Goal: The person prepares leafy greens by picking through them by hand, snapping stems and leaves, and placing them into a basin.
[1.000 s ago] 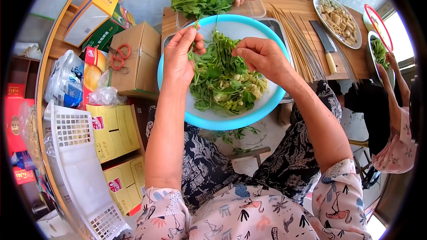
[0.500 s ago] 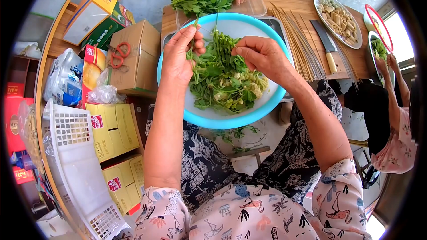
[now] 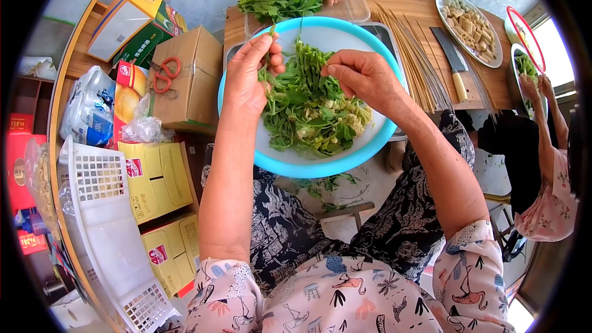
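1. Little has moved over the past second: the left hand (image 3: 251, 73) and the right hand (image 3: 362, 77) keep almost the same pose, and the clearest shift is in a co-worker's hands (image 3: 528, 88) at the right edge.
2. Nearest, on the floor below the basin (image 3: 308, 171), lie loose sprigs (image 3: 327, 190); a shoe set down on them might slip.
3. The blue-rimmed basin holds a heap of greens (image 3: 311, 123). It seems to jut past the table edge, so a forearm leaning on the near rim might tip it.
4. Over the basin's left side, the left hand grasps a green stem (image 3: 266, 69) between thumb and fingers. Too hard a tug could snap it.
5. The right hand has thumb and forefinger pinched together beside the upper greens; I cannot tell what they grip. A thin line shows between the hands; if it is a pointed stick, a slip could prick a finger.
6. Farther right on the table lie sticks (image 3: 401, 55) and a knife (image 3: 451, 55), its blade bare; a careless reach there could mean a cut.
7. Farthest off, one of the co-worker's hands has risen level with the other over green vegetables (image 3: 525, 65), hiding more of them than before.
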Action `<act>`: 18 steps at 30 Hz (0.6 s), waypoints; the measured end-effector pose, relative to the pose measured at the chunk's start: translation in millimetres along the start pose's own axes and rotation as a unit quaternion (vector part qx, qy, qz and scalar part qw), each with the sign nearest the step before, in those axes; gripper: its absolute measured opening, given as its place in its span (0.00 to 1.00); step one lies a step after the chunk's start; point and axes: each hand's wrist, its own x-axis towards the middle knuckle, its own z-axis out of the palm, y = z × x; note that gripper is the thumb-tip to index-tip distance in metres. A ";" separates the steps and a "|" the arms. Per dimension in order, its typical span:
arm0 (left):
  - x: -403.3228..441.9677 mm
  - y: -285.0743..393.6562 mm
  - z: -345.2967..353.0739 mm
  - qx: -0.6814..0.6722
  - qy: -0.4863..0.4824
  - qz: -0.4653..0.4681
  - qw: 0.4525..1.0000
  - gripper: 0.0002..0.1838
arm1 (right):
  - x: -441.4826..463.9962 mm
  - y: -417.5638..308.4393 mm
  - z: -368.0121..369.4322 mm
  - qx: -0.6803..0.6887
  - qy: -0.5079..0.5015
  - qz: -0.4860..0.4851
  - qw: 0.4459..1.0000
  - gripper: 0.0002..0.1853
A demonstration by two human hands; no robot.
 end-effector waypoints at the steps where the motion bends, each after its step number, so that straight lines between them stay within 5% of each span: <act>1: -0.1 0.1 -0.2 0.001 0.000 -0.001 1.000 0.12 | 0.1 0.5 0.1 0.000 0.000 0.000 1.000 0.09; 18: 0.2 4.4 -6.4 0.048 -0.023 0.006 0.999 0.10 | -1.5 -1.7 -1.1 -0.003 -0.015 -0.005 1.000 0.09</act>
